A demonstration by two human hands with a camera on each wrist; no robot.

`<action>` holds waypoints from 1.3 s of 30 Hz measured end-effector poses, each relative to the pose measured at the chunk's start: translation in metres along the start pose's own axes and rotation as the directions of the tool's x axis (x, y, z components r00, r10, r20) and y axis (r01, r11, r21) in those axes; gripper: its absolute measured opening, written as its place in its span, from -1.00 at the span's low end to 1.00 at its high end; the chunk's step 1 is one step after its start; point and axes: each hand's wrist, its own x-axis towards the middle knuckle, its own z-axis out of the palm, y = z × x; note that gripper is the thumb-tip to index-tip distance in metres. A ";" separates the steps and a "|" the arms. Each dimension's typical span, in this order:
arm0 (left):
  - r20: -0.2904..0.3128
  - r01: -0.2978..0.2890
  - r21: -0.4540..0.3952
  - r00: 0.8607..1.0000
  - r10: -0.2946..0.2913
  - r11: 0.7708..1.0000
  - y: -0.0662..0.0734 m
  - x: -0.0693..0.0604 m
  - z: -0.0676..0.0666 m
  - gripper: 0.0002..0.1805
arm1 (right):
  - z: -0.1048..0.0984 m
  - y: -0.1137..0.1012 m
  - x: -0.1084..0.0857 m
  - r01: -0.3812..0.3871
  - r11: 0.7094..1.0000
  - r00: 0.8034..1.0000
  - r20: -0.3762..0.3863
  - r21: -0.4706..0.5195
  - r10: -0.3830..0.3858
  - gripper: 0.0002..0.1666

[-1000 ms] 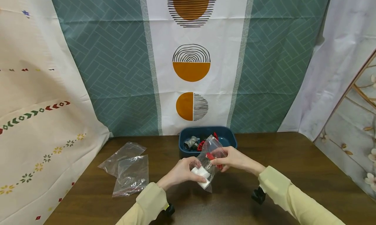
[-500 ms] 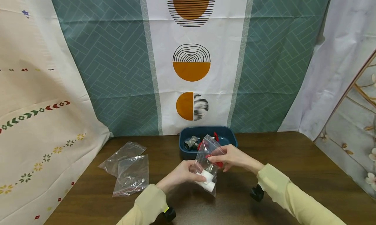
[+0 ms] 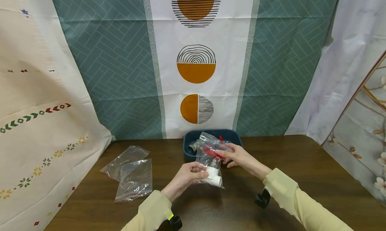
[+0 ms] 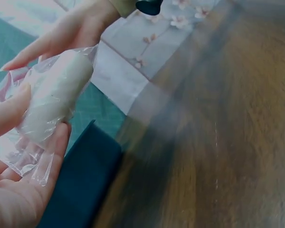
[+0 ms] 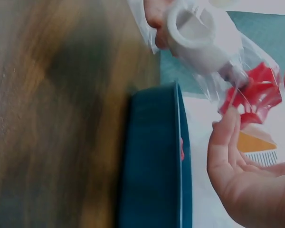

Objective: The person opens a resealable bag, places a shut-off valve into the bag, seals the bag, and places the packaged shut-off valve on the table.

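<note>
A clear zip bag [image 3: 202,137] holds a white plastic valve [image 3: 213,177] with a red handwheel [image 5: 261,92]. My left hand [image 3: 187,178] grips the white body through the film, its thumb on the near side. In the left wrist view the valve's white body [image 4: 61,90] lies between thumb and fingers. My right hand [image 3: 241,159] is at the red handwheel. In the right wrist view one fingertip [image 5: 230,114] touches the handwheel through the bag, while another digit stands slightly apart on its far side. Bag and valve hang just in front of the blue bin [image 3: 187,147].
Inside the bin are a metal-ended fitting [image 3: 194,145] and red-handled parts, partly hidden by the bag. Two flat clear zip bags [image 3: 137,177] overlap on the left of the wooden table [image 3: 286,164]. Patterned cloths hang behind and at both sides.
The bagged valve has risen and turned more upright, with its handwheel closer to the bin. My left hand moved slightly right with it; the right hand's fingers shifted along the handwheel.
</note>
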 end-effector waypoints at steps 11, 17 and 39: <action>-0.100 -0.044 -0.093 0.994 0.035 0.995 -0.001 -0.002 0.006 -0.64 | 0.018 0.008 -0.003 -0.022 0.996 0.999 0.028 0.086 0.019 -0.22; -0.096 -0.011 -0.040 0.995 0.007 0.999 -0.005 0.000 0.007 -0.61 | 0.027 0.009 0.000 -0.060 0.992 0.998 -0.018 0.115 0.063 -0.23; 0.016 0.051 0.115 0.998 -0.053 0.992 -0.001 -0.001 0.005 -0.49 | 0.021 0.010 -0.006 -0.099 0.991 0.981 -0.157 0.093 0.113 -0.24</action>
